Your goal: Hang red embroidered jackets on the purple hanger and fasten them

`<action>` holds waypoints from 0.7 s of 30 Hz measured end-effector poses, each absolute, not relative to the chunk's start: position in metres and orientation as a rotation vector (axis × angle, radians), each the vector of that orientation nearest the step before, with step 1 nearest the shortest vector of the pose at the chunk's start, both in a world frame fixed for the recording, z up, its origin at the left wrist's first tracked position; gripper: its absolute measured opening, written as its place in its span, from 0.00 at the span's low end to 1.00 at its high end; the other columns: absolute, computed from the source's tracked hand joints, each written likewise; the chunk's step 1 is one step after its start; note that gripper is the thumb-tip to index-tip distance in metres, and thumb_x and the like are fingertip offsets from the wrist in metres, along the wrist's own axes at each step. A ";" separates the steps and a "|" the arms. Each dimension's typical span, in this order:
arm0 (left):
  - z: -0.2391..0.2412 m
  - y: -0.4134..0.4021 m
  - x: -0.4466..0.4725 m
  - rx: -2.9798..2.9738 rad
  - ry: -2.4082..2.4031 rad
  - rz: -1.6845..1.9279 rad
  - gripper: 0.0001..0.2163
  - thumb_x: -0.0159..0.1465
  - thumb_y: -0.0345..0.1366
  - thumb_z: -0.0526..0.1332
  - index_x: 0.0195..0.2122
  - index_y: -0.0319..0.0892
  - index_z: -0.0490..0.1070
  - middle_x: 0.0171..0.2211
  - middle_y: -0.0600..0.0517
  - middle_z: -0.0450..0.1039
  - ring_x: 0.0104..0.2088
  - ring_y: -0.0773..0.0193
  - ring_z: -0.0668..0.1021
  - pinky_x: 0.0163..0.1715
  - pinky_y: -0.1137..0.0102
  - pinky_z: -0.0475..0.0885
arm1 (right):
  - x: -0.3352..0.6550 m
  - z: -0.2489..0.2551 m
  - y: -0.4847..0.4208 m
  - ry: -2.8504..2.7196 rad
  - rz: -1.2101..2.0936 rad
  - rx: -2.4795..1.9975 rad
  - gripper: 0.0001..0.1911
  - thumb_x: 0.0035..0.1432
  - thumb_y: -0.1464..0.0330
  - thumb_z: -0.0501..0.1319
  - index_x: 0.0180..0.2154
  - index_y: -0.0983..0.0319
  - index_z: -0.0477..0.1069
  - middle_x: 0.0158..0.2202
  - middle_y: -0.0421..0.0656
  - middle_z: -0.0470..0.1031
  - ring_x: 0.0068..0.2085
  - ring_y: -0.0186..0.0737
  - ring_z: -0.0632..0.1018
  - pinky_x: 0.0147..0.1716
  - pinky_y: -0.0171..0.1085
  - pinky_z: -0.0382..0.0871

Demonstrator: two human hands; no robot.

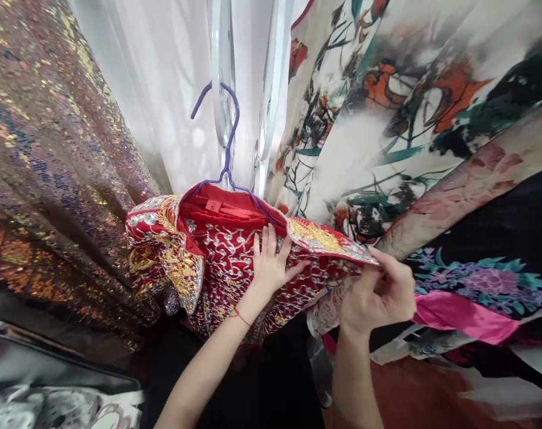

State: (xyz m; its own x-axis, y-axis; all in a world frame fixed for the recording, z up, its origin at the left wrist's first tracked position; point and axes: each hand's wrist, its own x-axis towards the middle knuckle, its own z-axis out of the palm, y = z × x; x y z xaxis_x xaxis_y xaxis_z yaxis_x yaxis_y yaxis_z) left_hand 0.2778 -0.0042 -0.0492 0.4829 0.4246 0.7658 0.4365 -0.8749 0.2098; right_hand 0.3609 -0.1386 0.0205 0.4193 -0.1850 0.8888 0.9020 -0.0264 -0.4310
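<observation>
A red embroidered jacket [226,250] with silver and gold stitching hangs from a purple hanger [227,149], its collar open at the top. Inside the neck shows a red size label [214,205] with an S. My left hand [271,262] lies on the jacket's front below the collar, fingers stretched out, a thin red string round the wrist. To the right, my right hand [378,292] pinches the outer edge of the jacket's shoulder or sleeve and holds it out sideways. The lower part of the jacket is partly hidden behind my left forearm.
The hanger hooks on a white metal rack [221,59]. Sequined fabric [52,149] hangs at the left. On the right hang a white floral-print garment [369,119] and a black garment with embroidered flowers [489,232]. A grey-black bag-like item [52,351] sits lower left.
</observation>
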 end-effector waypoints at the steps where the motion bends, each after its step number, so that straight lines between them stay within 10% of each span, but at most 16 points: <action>1: -0.046 -0.002 0.279 -2.708 -0.803 -1.364 0.31 0.61 0.56 0.65 0.60 0.43 0.69 0.65 0.29 0.63 0.67 0.37 0.66 0.63 0.38 0.58 | 0.362 0.023 -0.138 -0.734 -1.029 -1.278 0.06 0.65 0.67 0.62 0.38 0.60 0.78 0.34 0.44 0.81 0.33 0.40 0.79 0.33 0.40 0.73; 8: -0.039 -0.014 0.262 -2.637 -0.734 -1.504 0.27 0.67 0.48 0.59 0.65 0.43 0.63 0.69 0.33 0.59 0.69 0.42 0.63 0.64 0.45 0.57 | 0.363 0.011 -0.134 -0.861 -0.925 -1.384 0.07 0.66 0.69 0.60 0.42 0.61 0.77 0.37 0.45 0.81 0.37 0.40 0.80 0.38 0.39 0.72; 14: 0.015 -0.005 0.219 -2.196 -0.555 -1.930 0.14 0.65 0.42 0.62 0.51 0.47 0.73 0.51 0.45 0.77 0.55 0.52 0.75 0.55 0.56 0.62 | 0.359 0.014 -0.140 -0.744 -0.835 -1.460 0.10 0.67 0.65 0.59 0.40 0.64 0.76 0.36 0.46 0.79 0.37 0.39 0.80 0.39 0.37 0.72; 21: 0.103 0.021 0.191 -2.613 -0.192 -1.312 0.10 0.65 0.48 0.65 0.35 0.47 0.77 0.36 0.49 0.77 0.48 0.53 0.73 0.52 0.55 0.61 | 0.364 0.042 -0.142 -0.757 -0.750 -1.433 0.12 0.67 0.62 0.59 0.41 0.63 0.75 0.36 0.45 0.77 0.36 0.39 0.78 0.38 0.37 0.70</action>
